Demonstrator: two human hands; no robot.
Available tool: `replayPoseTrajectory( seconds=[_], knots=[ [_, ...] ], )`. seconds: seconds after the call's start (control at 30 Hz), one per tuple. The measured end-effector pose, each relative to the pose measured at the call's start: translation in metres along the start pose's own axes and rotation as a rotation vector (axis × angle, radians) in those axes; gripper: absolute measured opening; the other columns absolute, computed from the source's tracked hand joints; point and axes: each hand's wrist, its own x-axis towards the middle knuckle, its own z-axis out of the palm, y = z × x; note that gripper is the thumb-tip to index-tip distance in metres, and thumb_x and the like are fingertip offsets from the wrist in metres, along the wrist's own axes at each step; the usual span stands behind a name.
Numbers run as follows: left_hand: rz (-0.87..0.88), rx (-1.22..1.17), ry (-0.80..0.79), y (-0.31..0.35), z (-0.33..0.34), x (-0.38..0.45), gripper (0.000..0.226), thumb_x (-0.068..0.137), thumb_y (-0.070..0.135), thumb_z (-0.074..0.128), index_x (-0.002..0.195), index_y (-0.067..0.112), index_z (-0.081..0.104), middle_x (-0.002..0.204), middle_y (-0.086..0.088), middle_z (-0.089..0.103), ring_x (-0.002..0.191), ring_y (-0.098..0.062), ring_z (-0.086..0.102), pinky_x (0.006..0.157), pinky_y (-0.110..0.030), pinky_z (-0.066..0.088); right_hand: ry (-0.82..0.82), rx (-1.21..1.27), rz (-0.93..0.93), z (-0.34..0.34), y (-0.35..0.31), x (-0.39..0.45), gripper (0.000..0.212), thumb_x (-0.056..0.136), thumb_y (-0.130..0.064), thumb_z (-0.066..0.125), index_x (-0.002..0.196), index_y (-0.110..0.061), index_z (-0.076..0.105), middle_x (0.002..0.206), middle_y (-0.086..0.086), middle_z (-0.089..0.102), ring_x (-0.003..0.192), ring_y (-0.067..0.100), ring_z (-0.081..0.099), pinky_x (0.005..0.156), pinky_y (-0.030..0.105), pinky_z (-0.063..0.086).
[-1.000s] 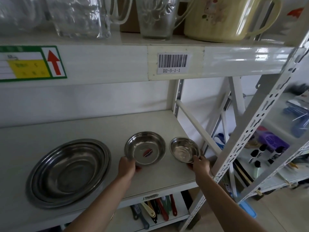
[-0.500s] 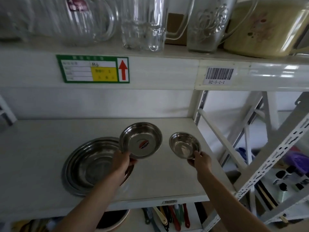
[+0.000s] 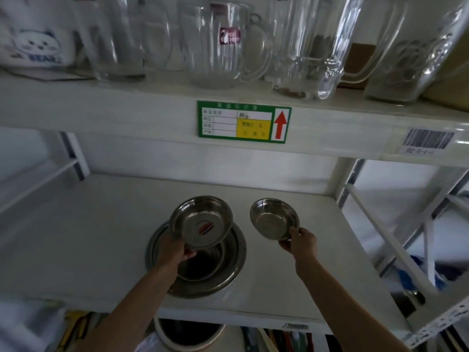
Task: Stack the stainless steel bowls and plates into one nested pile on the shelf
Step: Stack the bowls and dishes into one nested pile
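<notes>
Head view is showing the middle shelf (image 3: pixel 317 295) with three steel pieces in play. The left hand (image 3: pixel 173 251) is gripping the medium bowl (image 3: pixel 200 222) by its near rim, tilting it up toward the camera and holding it over the large plate (image 3: pixel 218 280), which is lying flat on the shelf. The right hand (image 3: pixel 300 243) is pinching the near edge of the small bowl (image 3: pixel 272 218), which is also being held tilted, off to the right and apart from the other two.

As I'm judging it, nothing is nested yet: the medium bowl is hanging above the large plate but is not seated in it, and the small bowl is waiting its turn. Two placements are left.

The large plate is partly covered by the medium bowl and the left forearm, so I'm not able to say whether it is a single piece or perhaps two already stacked. The frame is blurring toward the edges, and the glass jugs (image 3: pixel 218 47) above are reading only roughly.
</notes>
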Motion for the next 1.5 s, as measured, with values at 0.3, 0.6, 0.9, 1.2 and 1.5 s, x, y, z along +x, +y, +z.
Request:
replayPoseTrajectory(
  seconds=[0.3,0.6,0.9,1.2,1.5],
  knots=[
    [-0.039,0.140,0.023,-0.004,-0.030,0.009,0.012,0.096,0.009,0.049,0.108,0.012,0.051,0.101,-0.016,0.055,0.064,-0.023,0.054,0.037,-0.024,0.051,-0.138,-0.024,-0.009,0.056,0.007,-0.014,0.022,0.096,-0.010,0.052,0.097,0.008,0.065,0.086,0.019,0.063,0.078,0.032,0.067,0.054,0.024,0.059],
    [-0.007,0.452,0.005,-0.005,-0.038,0.017,0.014,0.091,-0.006,0.049,0.100,0.004,0.044,0.097,-0.013,0.046,0.075,-0.030,0.056,0.052,-0.043,0.059,-0.206,-0.044,0.023,0.083,0.010,-0.031,0.019,0.096,-0.010,0.052,0.099,0.003,0.066,0.093,0.021,0.068,0.081,0.032,0.070,0.056,0.028,0.059],
    [0.180,1.034,-0.036,-0.014,-0.050,0.031,0.022,0.082,0.019,0.059,0.093,0.000,0.063,0.097,-0.018,0.071,0.091,-0.032,0.068,0.079,-0.037,0.056,-0.240,-0.178,0.014,0.105,0.024,-0.037,0.021,0.093,-0.016,0.058,0.100,0.001,0.069,0.091,0.019,0.070,0.077,0.030,0.073,0.066,0.039,0.063],
    [0.158,1.097,-0.111,-0.002,-0.060,0.032,0.019,0.092,0.021,0.054,0.104,0.007,0.054,0.113,-0.012,0.066,0.100,-0.028,0.067,0.087,-0.028,0.051,-0.314,-0.464,-0.031,0.126,0.026,-0.054,0.012,0.091,-0.017,0.060,0.091,-0.011,0.070,0.080,0.013,0.073,0.063,0.028,0.074,0.065,0.041,0.063],
    [0.267,0.799,-0.045,0.009,-0.092,0.049,0.017,0.083,0.023,0.065,0.089,0.008,0.068,0.086,-0.013,0.075,0.074,-0.025,0.073,0.077,-0.043,0.060,-0.366,-0.907,-0.165,0.137,0.034,-0.061,0.029,0.086,-0.017,0.057,0.058,-0.015,0.050,0.059,0.004,0.059,0.070,0.033,0.071,0.069,0.040,0.060]
  ],
)
